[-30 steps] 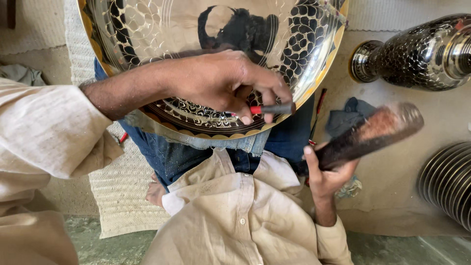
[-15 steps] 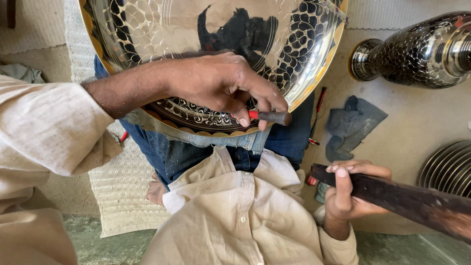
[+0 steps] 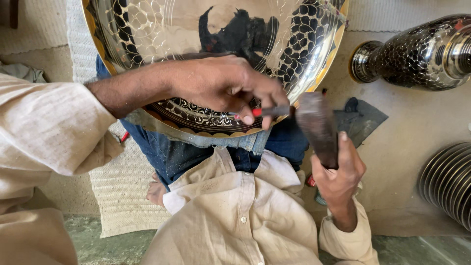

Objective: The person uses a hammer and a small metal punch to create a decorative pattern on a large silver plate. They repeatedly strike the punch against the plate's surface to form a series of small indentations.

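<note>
We held 2 tools over a big shiny metal plate [image 3: 147,29] that rested on our lap. Our left hand [image 3: 225,86] was curled tight, and its thumb and fingers pinched a thin punch [image 3: 267,112] with a red band. The punch lay almost flat, its long side running left to right, and its tip on the left touched the dark patterned rim of the plate. Our fingers hid that tip, so we could not see just where it met the metal.

Our right hand [image 3: 338,179] was wrapped shut around the handle of a dark wooden mallet [image 3: 316,127]. The mallet stood nearly upright, with its thick end up and right beside the outer end of the punch. We could not tell if they touched, for that spot was blurred.

The top of the plate was cut off by the edge of the view. A dark patterned vase [image 3: 417,51] lay on its side to the right, partly cut off. A stack of ribbed metal dishes [image 3: 449,184] showed at the right edge. A dark cloth [image 3: 363,118] lay behind the mallet.
</note>
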